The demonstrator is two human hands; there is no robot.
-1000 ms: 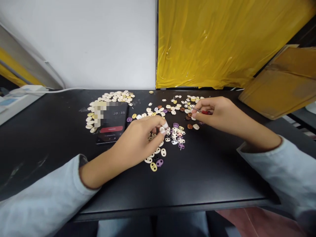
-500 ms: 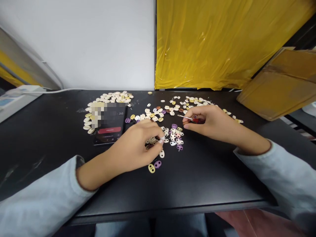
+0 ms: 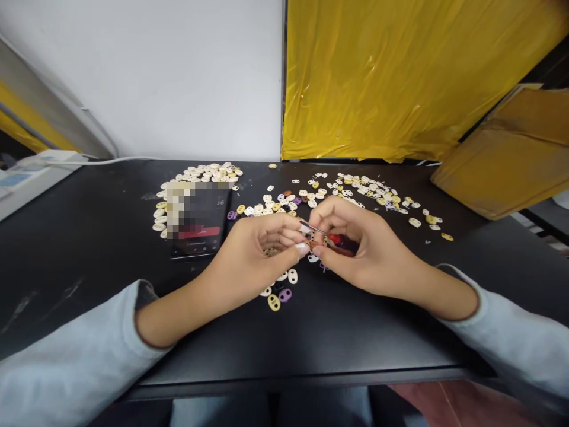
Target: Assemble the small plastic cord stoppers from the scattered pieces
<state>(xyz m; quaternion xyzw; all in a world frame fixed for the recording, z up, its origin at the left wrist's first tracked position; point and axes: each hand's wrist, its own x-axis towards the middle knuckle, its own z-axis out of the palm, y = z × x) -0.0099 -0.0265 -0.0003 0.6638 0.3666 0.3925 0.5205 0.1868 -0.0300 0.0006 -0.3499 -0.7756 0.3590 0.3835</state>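
My right hand is closed around a small screwdriver with a red and dark handle, its thin metal shaft pointing left over the fingertips. My left hand meets it fingertip to fingertip. Pinched where the fingertips meet is a small brown piece, partly hidden by the fingers. Under and around both hands lie small oval plastic pieces with two holes, among them a yellow piece, a purple piece and a cream piece.
A phone with a lit screen lies left of my hands, beside a heap of cream ovals. More pieces spread at the back right. A cardboard box stands at the right, a white power strip at the left.
My right hand has moved left with the screwdriver and now meets my left hand. My left fingers have shifted slightly right and up, to the brown piece.
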